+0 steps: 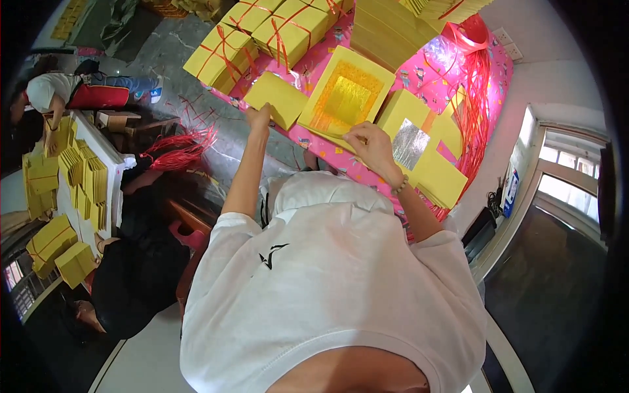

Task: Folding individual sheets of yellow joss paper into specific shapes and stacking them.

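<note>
My left hand grips the near-left corner of a plain yellow paper piece, its thumb along the edge. Right beside this lies a larger stack of yellow paper whose top sheet bears an orange border and a gold foil square. At that stack's near edge my right hand is closed in a pinch on the paper; how many sheets are between the fingertips cannot be made out. Further right, another yellow stack carries a silver foil square, close to my right wrist.
Yellow paper bundles tied with red strips stand at the table's far left. Red plastic strips hang down the right of the pink patterned tablecloth. At left, people work around a white table with folded yellow paper.
</note>
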Demonstrator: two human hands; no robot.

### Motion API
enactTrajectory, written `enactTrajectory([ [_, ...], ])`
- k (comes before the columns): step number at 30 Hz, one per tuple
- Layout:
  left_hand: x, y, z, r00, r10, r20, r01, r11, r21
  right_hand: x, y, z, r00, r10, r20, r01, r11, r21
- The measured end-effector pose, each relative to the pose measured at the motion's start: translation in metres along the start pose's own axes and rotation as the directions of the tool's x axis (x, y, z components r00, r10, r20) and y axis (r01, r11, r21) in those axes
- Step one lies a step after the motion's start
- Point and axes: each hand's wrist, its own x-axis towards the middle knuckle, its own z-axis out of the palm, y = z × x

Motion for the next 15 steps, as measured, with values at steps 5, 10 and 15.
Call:
enactTrajectory([
  [5, -0.049, 0.034, -0.001, 0.91, 0.303, -0.285, -0.145, 0.874, 0.464, 0.002, 0.008, 0.001, 1.0, 0.03, -0.001, -0.03, 0.997, 0.073],
  [10, -0.106, 0.088, -0.006, 0.84, 0.389, 0.377, -0.381, 0.919, -0.1, 0.004, 0.007, 0.0, 0.993, 0.108, 0.049, -0.113, 0.985, 0.132],
  [15, -0.137, 0.112, -0.002, 0.683, 0.523, 0.51, -0.649, 0.755, 0.094, 0.006, 0.008, -0.001, 0.992, 0.116, 0.047, -0.121, 0.984, 0.133],
])
